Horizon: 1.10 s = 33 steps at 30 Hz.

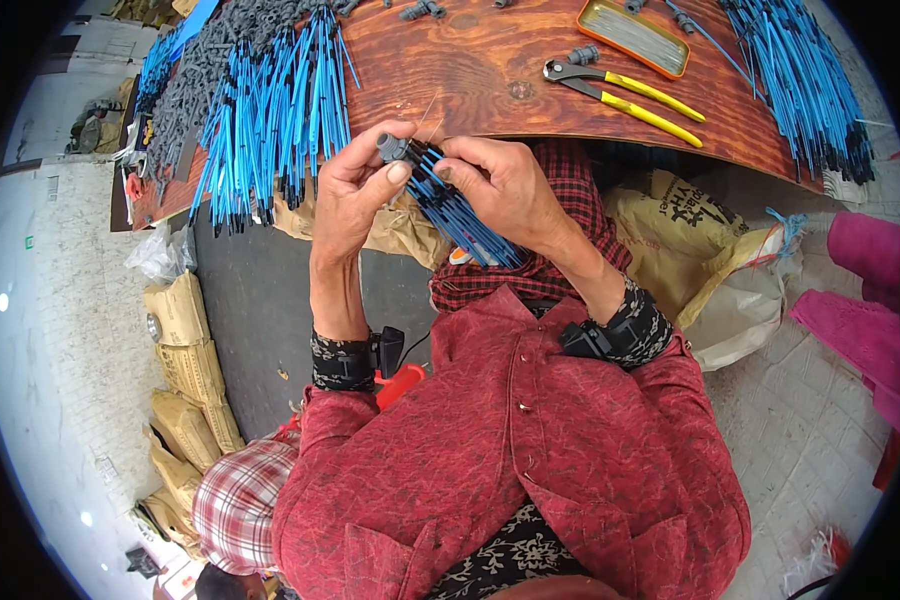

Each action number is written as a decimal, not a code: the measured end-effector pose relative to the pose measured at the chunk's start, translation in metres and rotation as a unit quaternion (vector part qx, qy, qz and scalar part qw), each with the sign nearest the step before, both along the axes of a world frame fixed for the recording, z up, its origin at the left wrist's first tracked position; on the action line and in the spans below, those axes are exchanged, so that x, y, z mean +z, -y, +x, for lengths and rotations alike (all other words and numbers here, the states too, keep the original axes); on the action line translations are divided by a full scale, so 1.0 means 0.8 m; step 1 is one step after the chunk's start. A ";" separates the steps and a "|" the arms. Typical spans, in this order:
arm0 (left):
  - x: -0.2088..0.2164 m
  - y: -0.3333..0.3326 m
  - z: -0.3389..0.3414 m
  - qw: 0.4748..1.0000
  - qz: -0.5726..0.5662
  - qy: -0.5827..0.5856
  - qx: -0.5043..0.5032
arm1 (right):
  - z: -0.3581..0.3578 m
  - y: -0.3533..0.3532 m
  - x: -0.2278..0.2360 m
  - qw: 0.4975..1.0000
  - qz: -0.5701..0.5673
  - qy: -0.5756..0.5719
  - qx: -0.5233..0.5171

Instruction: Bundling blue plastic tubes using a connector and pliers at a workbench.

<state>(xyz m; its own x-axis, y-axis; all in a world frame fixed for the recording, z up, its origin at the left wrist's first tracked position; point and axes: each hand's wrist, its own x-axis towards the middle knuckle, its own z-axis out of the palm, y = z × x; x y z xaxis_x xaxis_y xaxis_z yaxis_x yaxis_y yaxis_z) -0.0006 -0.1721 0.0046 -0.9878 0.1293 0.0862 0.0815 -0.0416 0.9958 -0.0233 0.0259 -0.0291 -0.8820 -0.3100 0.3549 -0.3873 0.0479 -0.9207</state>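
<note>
My left hand (352,190) is closed, its thumb and forefinger pinching a dark grey ribbed plastic fitting (392,147). My right hand (505,190) is closed at the upper end of a bundle of thin blue rods (470,225) with black tips, which slants down to the right below it. The two hands nearly meet, just off the near edge of the table. Fine wires rise above the fingers between them. What exactly lies under the right fingertips is partly hidden.
On the brown wooden table (450,70) lie yellow-handled nippers (630,95) and an orange-rimmed tray (635,38) of thin wires. Blue rod bunches hang over its edge at left (270,110) and right (800,80). Grey fittings (185,115) pile up left. Someone in a checked cap (240,500) is behind.
</note>
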 end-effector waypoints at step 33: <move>0.014 -0.022 0.006 1.000 0.004 -0.002 0.020 | 0.017 0.000 0.003 1.000 -0.026 -0.004 -0.012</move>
